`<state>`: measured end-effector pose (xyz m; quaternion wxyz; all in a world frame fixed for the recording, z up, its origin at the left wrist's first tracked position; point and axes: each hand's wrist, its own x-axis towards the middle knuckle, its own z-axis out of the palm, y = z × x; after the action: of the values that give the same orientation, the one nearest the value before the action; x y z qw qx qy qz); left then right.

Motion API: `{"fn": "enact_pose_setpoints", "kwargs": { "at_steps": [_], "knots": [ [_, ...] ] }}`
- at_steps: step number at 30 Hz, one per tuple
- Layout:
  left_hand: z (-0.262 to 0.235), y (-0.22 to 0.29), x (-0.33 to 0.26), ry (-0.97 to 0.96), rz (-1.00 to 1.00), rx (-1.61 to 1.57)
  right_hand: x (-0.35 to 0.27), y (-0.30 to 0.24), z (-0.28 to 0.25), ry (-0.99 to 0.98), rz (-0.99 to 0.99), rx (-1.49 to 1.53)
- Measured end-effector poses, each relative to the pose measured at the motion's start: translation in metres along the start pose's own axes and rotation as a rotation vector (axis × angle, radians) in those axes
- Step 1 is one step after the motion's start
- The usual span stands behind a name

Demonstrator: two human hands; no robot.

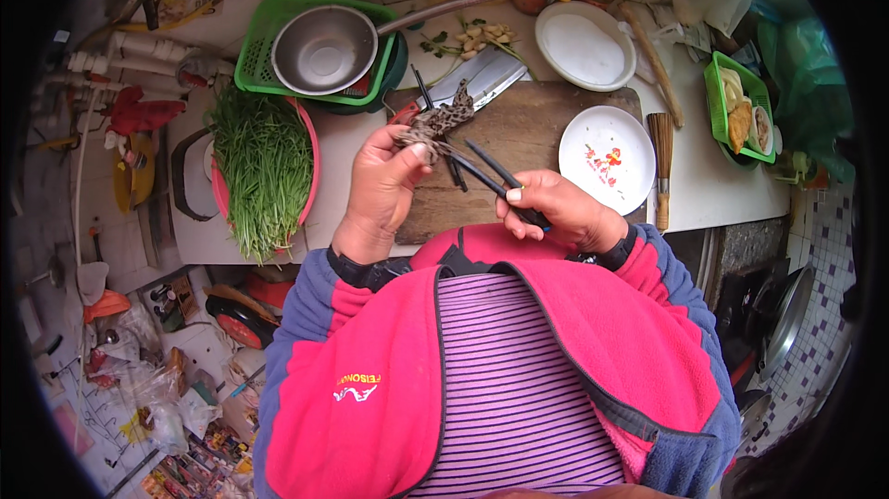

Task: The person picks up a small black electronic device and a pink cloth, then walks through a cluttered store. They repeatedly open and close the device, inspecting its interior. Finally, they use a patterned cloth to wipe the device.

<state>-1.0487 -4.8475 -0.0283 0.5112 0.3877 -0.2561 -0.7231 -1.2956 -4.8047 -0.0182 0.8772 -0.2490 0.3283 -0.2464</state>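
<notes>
My left hand (381,186) pinches a crumpled, mottled grey-brown cloth (435,124) between thumb and fingers. Opposite it, my right hand (560,210) is closed around black chopsticks (491,168), whose far ends point up and left. One stick passes against the lower edge of the cloth; the other lies a little apart from it. Both hands are above a worn wooden cutting board (528,124). Behind the cloth lies a broad-bladed cleaver (491,78) at the board's far left. Another thin dark stick (421,87) shows partly behind the cloth.
Left stand a pink basin of green chives (264,156) and a green basket (255,50) bearing a metal pan (324,50). Right are a white plate (593,143), a bowl of white powder (585,45), a brush (661,166), a rolling pin (653,64) and a green basket (741,101).
</notes>
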Motion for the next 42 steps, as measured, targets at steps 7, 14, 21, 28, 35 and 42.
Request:
{"fn": "enact_pose_setpoints", "kwargs": {
  "at_steps": [7,14,21,28,35,42],
  "knots": [
    [0.003,-0.007,-0.01,-0.097,-0.146,-0.02,-0.001,-0.002,0.003,-0.025,-0.002,0.095],
    [0.005,-0.014,-0.013,-0.16,-0.23,-0.064,-0.001,-0.002,0.009,-0.021,-0.11,0.123],
    [0.016,-0.022,-0.019,-0.226,-0.282,0.059,0.002,-0.004,0.012,0.013,-0.121,0.091],
    [0.02,-0.029,-0.02,-0.204,-0.2,0.171,0.005,0.0,0.016,0.095,-0.157,0.099],
    [0.021,-0.024,-0.017,-0.09,-0.179,0.129,0.003,0.0,0.008,0.064,-0.121,0.085],
    [0.028,-0.02,-0.013,-0.072,-0.165,0.168,0.005,0.0,0.011,0.116,-0.214,-0.048]
  ]
}}
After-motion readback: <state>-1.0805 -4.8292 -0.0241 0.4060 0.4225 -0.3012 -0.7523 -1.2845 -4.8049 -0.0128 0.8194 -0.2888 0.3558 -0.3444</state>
